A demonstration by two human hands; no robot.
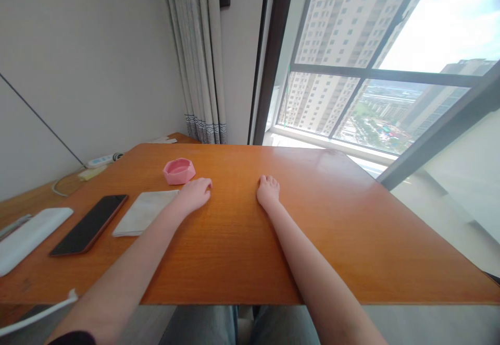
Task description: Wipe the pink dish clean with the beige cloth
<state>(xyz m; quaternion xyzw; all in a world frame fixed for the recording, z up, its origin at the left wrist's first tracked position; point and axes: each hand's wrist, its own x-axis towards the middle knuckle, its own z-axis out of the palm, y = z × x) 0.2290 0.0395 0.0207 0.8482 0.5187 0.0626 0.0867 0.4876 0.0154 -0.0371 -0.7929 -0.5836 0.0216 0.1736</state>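
Observation:
My left hand [197,193] rests on the wooden table, its fingers curled in and nothing seen in them. Just behind it is a pink faceted bowl [178,173], close to the knuckles. A folded white cloth or tissue [142,214] lies flat to the left, with my left forearm over its right edge. Farther left lies a dark phone [90,225], screen up. My right hand [269,191] is set on the table as a loose fist, apart from any object, and no held thing shows.
At the far left are a white oblong case [33,235] and a white cable [42,313] by the front edge. A power strip [102,161] sits beyond the wooden table [234,261]. A large window [363,74] stands behind on the right, a curtain [199,58] left of it.

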